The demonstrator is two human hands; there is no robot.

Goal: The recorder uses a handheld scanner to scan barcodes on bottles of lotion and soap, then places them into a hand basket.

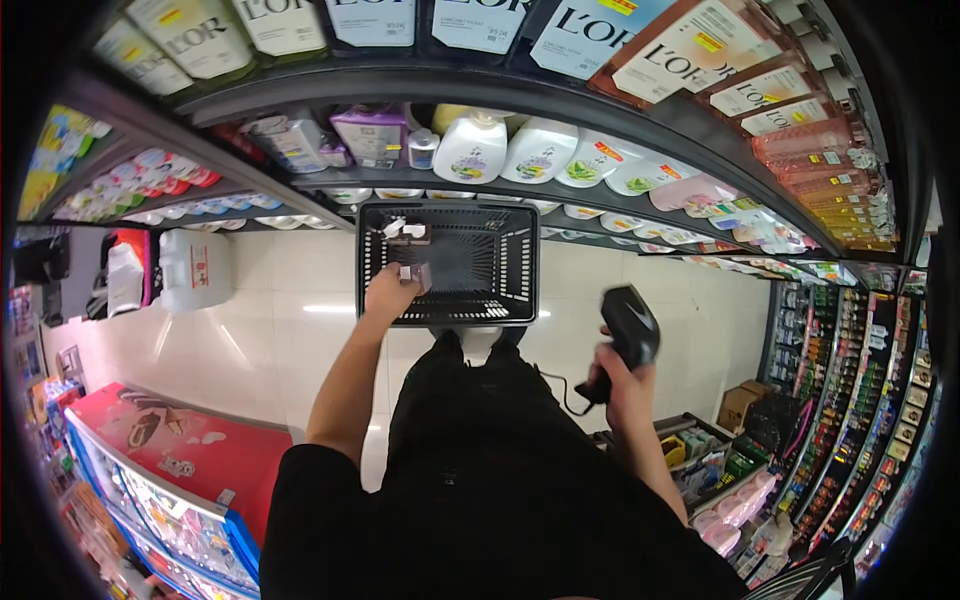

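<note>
My left hand [391, 292] reaches over the near left side of a black plastic shopping basket [448, 319], its fingers closed on a small box [417, 278]. Another small box [409, 234] with white parts on top lies in the basket's far left corner. To the right of the basket, my right hand [624, 375] grips a black handheld barcode scanner [631, 328] by its handle. The scanner's head points up and away from me, and a thin cable [566, 390] hangs near its handle.
Shelves ahead hold white pump bottles [471, 148] and large bottles [364, 22]. A white jug [196, 270] stands on the floor at left, with a red-topped freezer [187, 442] nearer me. At right are packed shelves [832, 390], a cardboard box [741, 405] and a crate of goods [694, 454].
</note>
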